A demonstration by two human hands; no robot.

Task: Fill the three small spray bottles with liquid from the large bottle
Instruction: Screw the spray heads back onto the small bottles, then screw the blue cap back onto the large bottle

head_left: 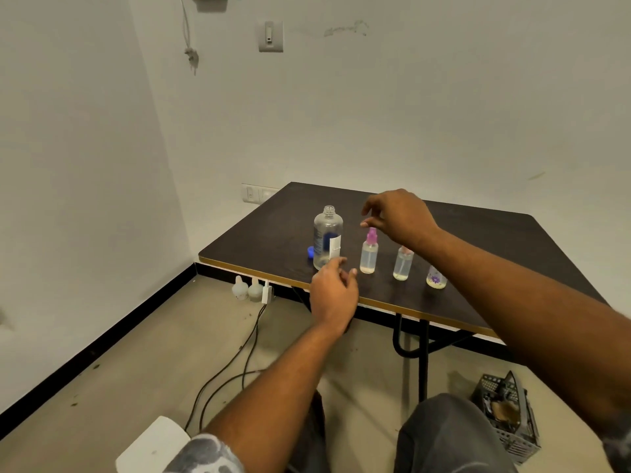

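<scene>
Above the sprayer [369, 254], hovering with right hand [399, 216] slack-fingered and empty, left hand [333, 291] likewise, crowding and maybe toppling the uncapped bottle [327, 233].

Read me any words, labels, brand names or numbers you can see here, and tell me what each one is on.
No text can be read in this view.
large bottle: blue and white label, print too blurred to read.
rightmost small spray bottle: purple flower pattern, no legible words.
wall switch plate: a small dark mark, too small to read.
</scene>
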